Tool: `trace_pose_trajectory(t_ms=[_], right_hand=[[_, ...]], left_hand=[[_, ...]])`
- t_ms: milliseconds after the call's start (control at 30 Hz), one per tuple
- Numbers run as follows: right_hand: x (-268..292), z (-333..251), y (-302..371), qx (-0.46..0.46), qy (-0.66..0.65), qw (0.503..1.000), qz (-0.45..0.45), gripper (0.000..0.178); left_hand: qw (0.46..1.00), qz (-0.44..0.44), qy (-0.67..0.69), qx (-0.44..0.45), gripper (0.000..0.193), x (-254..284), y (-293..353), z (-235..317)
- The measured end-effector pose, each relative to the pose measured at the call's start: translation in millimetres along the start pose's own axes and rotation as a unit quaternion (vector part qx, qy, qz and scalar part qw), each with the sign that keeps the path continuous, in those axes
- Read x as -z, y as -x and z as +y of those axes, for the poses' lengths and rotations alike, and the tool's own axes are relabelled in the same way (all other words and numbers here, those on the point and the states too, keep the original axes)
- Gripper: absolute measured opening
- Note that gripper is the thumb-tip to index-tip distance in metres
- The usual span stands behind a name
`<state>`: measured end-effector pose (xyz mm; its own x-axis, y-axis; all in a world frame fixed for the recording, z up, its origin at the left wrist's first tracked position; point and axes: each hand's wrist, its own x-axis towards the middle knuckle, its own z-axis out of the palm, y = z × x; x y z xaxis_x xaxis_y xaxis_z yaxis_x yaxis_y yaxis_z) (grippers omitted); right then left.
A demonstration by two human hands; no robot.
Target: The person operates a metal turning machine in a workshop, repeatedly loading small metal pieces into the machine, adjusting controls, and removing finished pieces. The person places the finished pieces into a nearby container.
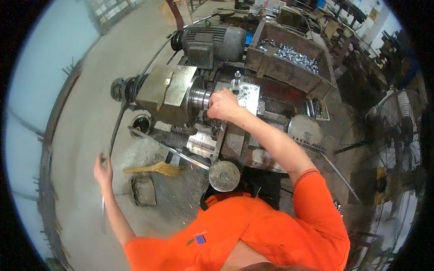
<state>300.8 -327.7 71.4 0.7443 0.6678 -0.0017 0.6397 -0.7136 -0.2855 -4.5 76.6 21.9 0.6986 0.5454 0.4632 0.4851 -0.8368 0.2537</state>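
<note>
My left hand (103,170) is out to the left, closed round a long metal bar (118,125). The bar runs up to the dark rear end of a lathe headstock (165,97), and its lower end shows blurred below the hand. My right hand (222,105) is closed at the front of the steel spindle nose (199,98). Whatever its fingers grip there is hidden behind the hand. Just right of that hand is a metal plate (248,95) with an upright bolt, scattered with chips. A loose sheet-metal cover (181,83) lies on the headstock.
Behind the headstock sits an electric motor (214,43). A wooden crate (289,67) of small shiny metal parts stands at the far right. Close to my body is a round metal disc (224,176). A straw broom (162,169) lies on the floor, and a fan (393,117) stands at right.
</note>
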Motion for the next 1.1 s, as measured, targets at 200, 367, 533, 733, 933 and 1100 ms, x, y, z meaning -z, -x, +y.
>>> trace_pose_trajectory(t_ms=[200,367,533,733,933,1100], right_hand=[[1.1,-7.8,-1.0,0.003,0.027,1.0,-0.011,0.032],[3.7,-9.6,-0.1,0.003,0.012,1.0,-0.018,0.031],[0.9,-8.8,-1.2,0.006,0.0,1.0,0.015,0.026],[-5.1,-11.0,-4.6,0.011,0.008,1.0,0.008,0.027],[1.0,-9.1,1.2,0.0,-0.027,0.999,0.031,0.024],[-5.5,-5.7,-2.9,-0.015,-0.014,1.0,0.002,0.028]], left_hand=[[0.952,-0.13,-0.209,0.182,0.045,-14.5,18.8,-52.0],[0.917,-0.2,-0.203,0.278,0.042,-16.1,-22.1,-76.8],[0.949,-0.133,-0.16,0.238,0.044,-16.2,9.3,-37.7],[0.949,-0.083,-0.153,0.264,0.042,-13.2,42.2,-24.6],[0.954,-0.082,-0.172,0.232,0.043,-26.5,30.0,-36.5],[0.956,-0.103,-0.152,0.228,0.04,1.2,52.8,26.0]])
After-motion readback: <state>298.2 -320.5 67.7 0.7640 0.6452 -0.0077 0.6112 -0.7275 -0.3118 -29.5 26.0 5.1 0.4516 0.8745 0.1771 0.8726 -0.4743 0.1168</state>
